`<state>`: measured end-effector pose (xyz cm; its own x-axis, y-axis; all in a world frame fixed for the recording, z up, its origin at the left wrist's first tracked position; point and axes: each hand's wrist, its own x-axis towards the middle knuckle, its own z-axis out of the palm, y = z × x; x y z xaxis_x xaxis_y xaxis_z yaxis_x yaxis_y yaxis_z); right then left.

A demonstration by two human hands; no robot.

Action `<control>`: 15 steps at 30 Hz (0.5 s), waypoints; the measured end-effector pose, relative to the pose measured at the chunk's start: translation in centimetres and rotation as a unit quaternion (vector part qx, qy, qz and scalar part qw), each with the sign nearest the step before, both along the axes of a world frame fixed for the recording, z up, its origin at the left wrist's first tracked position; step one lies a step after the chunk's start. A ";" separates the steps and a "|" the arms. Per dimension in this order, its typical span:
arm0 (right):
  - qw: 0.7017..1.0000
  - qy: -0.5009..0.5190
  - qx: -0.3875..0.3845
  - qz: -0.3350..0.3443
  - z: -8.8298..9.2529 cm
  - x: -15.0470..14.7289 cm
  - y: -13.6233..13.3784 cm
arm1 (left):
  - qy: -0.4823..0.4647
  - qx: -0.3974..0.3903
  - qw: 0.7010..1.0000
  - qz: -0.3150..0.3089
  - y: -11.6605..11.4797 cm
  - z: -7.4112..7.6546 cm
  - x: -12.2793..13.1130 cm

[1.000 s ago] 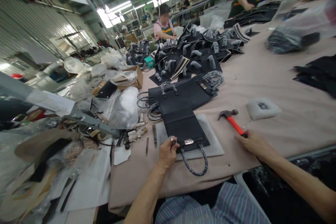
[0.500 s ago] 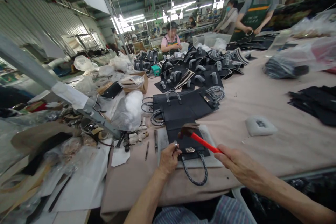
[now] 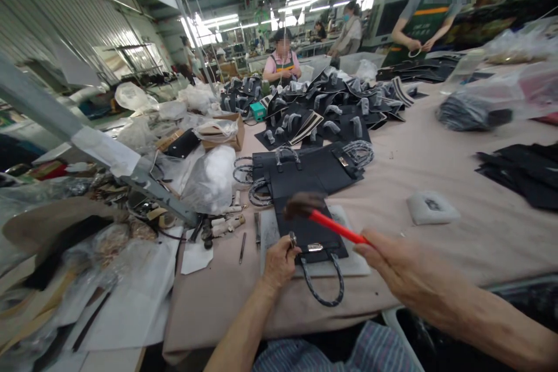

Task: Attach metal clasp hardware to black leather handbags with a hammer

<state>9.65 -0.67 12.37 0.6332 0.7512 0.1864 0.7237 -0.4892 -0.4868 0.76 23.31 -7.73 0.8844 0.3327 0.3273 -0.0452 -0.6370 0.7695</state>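
Observation:
My right hand (image 3: 403, 270) grips a hammer (image 3: 325, 218) by its red handle. Its dark head is blurred and hangs above a black bag panel (image 3: 305, 226). That panel lies on a grey pad (image 3: 351, 264) near the table's front edge, with a metal clasp (image 3: 314, 247) and a wrapped handle loop (image 3: 322, 288) at its near end. My left hand (image 3: 279, 261) is closed in a pinch on a small metal punch (image 3: 292, 240), held upright on the panel's near left corner, just left of the clasp.
More black bag panels (image 3: 305, 165) lie behind, with a larger heap (image 3: 331, 104) further back. A white pad (image 3: 431, 207) sits to the right. Loose tools (image 3: 242, 244), plastic bags (image 3: 211, 180) and clutter fill the left side. Other workers (image 3: 283, 61) stand at the far end.
My right hand took the hammer off the table at the right and swung it left over the panel; the head is now slightly higher and blurred. My left hand stayed put.

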 end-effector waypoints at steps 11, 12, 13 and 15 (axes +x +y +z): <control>0.999 -0.025 0.035 0.021 -0.3 -0.4 0.3 | 0.007 0.007 1.000 0.001 0.0 0.1 0.1; 0.995 -0.023 0.093 -0.002 0.6 -0.5 0.4 | 0.005 0.004 1.000 -0.002 0.0 0.1 0.1; 0.987 -0.015 0.155 -0.042 1.3 -0.7 0.6 | 0.002 0.000 1.000 -0.006 0.0 0.2 0.1; 0.971 0.001 0.226 -0.084 1.5 -1.1 0.8 | -0.004 -0.006 1.000 -0.010 0.0 0.3 0.1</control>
<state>8.58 0.11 13.87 0.7404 0.4792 0.4714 0.6511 -0.3370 -0.6801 0.84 23.33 -7.42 0.8884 0.3180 0.3310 -0.0650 -0.6266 0.7766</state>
